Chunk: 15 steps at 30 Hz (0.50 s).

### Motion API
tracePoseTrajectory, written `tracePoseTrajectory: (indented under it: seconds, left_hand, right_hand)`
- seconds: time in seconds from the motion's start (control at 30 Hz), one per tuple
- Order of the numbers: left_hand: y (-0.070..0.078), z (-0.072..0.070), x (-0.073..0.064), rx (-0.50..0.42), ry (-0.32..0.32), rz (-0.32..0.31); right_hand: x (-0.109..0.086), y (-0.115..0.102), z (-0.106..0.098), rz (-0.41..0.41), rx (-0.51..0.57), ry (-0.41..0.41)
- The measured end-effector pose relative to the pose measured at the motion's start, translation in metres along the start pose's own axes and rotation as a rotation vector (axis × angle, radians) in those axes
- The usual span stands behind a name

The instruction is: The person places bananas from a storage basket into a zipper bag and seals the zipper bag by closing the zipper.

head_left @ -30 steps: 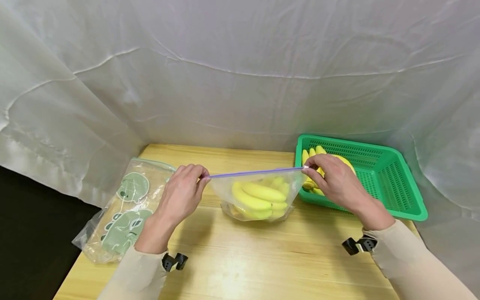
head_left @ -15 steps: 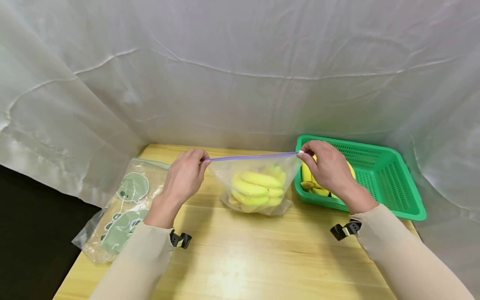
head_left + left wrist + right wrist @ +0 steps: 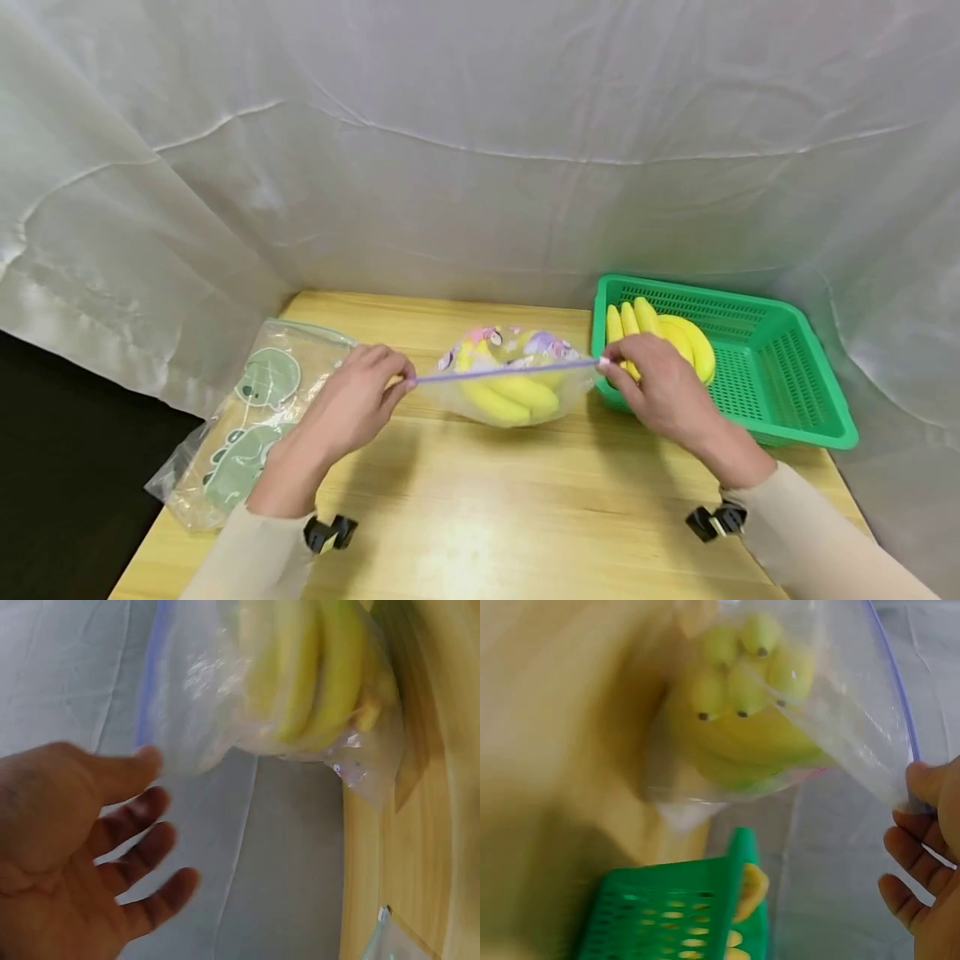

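Note:
A clear zip bag [image 3: 573,396] with a purple zip strip hangs between my two hands, bananas [image 3: 498,402] inside it. My left hand [image 3: 352,408] pinches the strip's left end between thumb and index finger. In the left wrist view its other fingers are loosely bent below. The strip's right end is pinched by my right hand [image 3: 667,392], beside the white slider. The bag's far side shows a pink and purple print. Through the plastic in the right wrist view, several dark banana tips [image 3: 742,697] are visible.
At right, a green basket [image 3: 813,367] holds more bananas [image 3: 693,346]. A clear bag with green frog prints [image 3: 247,462] lies at the left, overhanging the table's [image 3: 465,517] left edge. Grey cloth [image 3: 480,200] stands behind and to the sides.
Both hands first rose with the zip strip, then came down and toward me. The bag's top now tips my way, and its printed far side has come into sight.

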State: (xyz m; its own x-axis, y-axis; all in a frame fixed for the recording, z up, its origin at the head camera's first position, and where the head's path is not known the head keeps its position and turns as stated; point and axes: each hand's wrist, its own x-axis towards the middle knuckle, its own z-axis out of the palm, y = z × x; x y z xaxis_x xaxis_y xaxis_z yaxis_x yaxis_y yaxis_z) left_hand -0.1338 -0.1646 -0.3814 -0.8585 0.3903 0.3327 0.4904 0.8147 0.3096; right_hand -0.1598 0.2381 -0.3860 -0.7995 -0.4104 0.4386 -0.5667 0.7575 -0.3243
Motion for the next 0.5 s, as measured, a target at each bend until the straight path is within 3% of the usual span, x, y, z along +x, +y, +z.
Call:
tracePoseTrajectory:
  seconds: [0.17, 0.33, 0.5]
  left_hand:
    - [0.008, 0.002, -0.031, 0.010, -0.133, 0.095]
    - [0.012, 0.015, -0.050, 0.022, -0.282, 0.143]
    - [0.014, 0.022, -0.059, -0.083, -0.492, 0.074]
  right_hand:
    - [-0.043, -0.001, 0.014, -0.195, -0.022, -0.001]
    - [-0.074, -0.006, 0.031, -0.244, -0.067, -0.132]
    - [-0.089, -0.013, 0.035, -0.248, -0.036, -0.242]
